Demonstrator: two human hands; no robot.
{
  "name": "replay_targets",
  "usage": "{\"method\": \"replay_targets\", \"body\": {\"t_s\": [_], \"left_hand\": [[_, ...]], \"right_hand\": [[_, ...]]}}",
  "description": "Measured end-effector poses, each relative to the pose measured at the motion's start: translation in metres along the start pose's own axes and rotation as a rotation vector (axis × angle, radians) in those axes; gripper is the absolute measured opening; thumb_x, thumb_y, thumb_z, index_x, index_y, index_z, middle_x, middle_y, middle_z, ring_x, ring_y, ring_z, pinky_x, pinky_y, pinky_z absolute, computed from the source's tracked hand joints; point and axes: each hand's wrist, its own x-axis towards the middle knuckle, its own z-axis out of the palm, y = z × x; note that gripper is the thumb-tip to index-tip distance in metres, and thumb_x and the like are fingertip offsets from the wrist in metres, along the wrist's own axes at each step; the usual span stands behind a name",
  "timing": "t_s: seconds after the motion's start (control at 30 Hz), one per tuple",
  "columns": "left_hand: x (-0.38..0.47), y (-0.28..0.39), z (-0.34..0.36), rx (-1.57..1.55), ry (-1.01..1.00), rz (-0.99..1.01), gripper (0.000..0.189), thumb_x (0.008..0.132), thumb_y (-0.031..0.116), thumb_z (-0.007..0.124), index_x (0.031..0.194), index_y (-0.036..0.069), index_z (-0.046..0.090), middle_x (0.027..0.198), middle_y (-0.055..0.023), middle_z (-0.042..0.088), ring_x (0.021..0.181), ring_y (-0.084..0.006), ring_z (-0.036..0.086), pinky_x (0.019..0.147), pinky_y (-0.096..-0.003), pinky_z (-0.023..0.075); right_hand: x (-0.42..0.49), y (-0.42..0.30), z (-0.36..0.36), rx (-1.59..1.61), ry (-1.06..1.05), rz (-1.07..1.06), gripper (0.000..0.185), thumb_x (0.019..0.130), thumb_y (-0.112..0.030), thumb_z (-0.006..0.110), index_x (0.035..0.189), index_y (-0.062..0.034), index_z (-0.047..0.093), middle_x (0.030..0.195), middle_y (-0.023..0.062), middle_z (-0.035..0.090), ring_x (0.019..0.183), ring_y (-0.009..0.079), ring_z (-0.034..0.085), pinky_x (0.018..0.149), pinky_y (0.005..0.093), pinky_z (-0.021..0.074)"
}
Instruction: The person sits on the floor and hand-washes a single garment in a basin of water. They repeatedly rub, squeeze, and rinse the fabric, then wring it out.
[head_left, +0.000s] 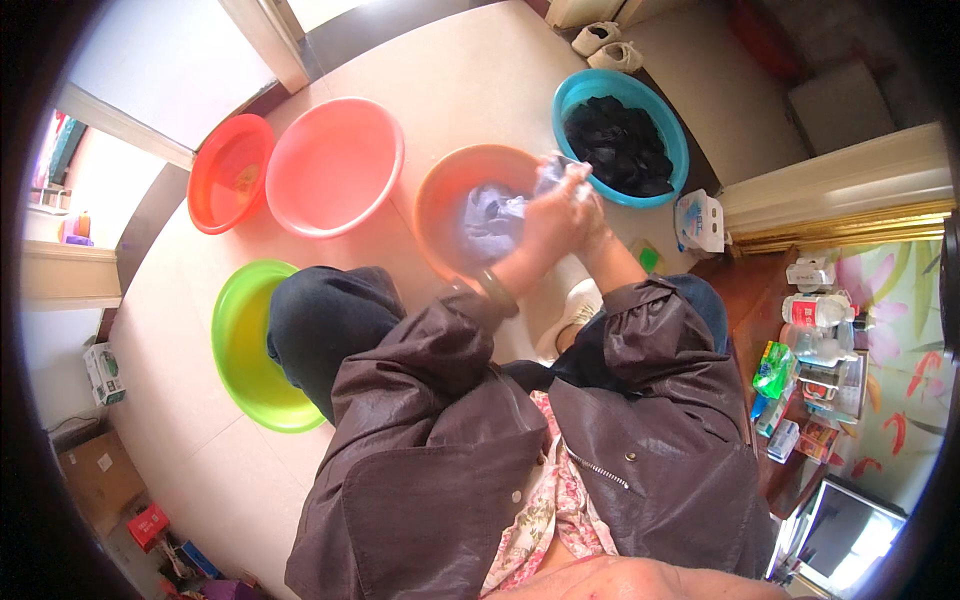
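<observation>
An orange plastic basin (435, 176) stands on the floor before me, with greyish-blue wet cloth (491, 221) lying in cloudy water. Over its right rim both my hands meet, closed around a bunched part of grey cloth (553, 171); whether it joins the cloth in the basin cannot be told. My left hand (551, 221), with a bangle at its wrist, is slightly blurred. My right hand (589, 206) presses against it from the right, with whitish suds on the fingers. A blue basin (561, 105) holding black cloth (619, 142) is just beyond the hands.
A pink basin (274, 169) and a red basin (196, 176) stand at the left; a green basin (225, 345) is beside my left knee. White shoes (615, 56) lie beyond the blue basin. A white detergent container (701, 221) stands by the doorway. Bottles (814, 310) and packets crowd a wooden cabinet at right.
</observation>
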Motion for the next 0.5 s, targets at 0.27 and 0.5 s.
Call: {"method": "replay_targets", "body": {"t_s": [0.27,0.5], "left_hand": [[0.003,-0.041,0.019,-0.103,0.095,-0.247,0.033,0.099,0.023,0.048,0.114,-0.002,0.064,0.109,-0.0215,0.067,0.102,-0.0339,0.065,0.09,-0.0414,0.0502],[-0.001,-0.035,0.006,-0.283,0.096,-0.414,0.033,0.099,0.02,0.047,0.114,-0.003,0.064,0.111,-0.0241,0.067,0.106,-0.0396,0.063,0.096,-0.0401,0.0471]], "right_hand": [[0.01,-0.016,0.003,1.445,-0.758,-0.035,0.045,0.108,-0.031,0.033,0.145,-0.0062,0.041,0.143,0.0101,0.048,0.128,0.0222,0.049,0.11,0.0393,0.0382],[-0.011,-0.037,0.011,0.998,-0.09,0.263,0.046,0.108,-0.034,0.031,0.142,-0.0046,0.042,0.138,0.0106,0.051,0.125,0.0222,0.05,0.109,0.0383,0.0394]]}}
